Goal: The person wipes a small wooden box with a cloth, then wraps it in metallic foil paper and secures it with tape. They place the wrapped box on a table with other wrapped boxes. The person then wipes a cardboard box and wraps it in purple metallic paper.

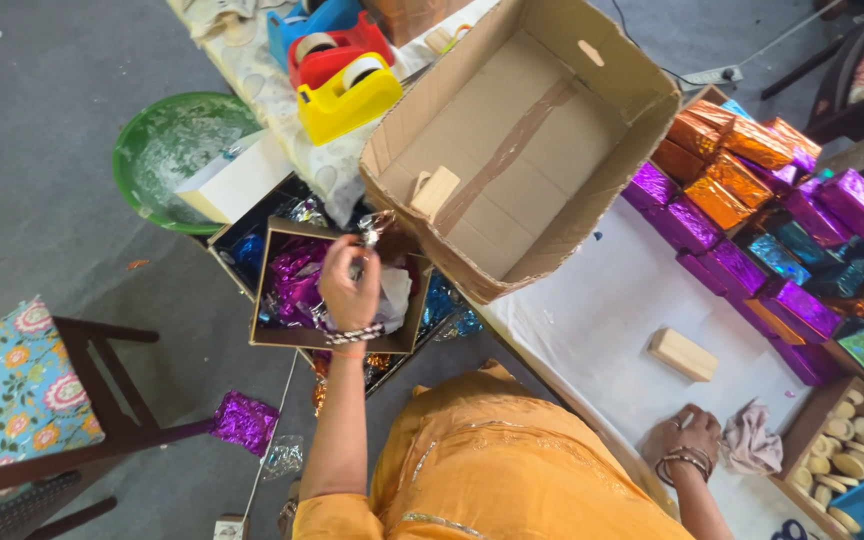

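The left hand is over the small cardboard box of crumpled foil wrappers, which stands just beside the large empty carton; its fingers pinch a silvery wrapper scrap directly above that box. The right hand rests clenched on the counter, near a wooden block, well apart from the box.

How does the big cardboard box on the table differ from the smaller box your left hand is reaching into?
The big cardboard box lies tipped on the table, nearly bare, holding one pale wooden block. The smaller box sits lower beside the table, upright, full of purple foil, with the left hand in it. Both are open brown cardboard.
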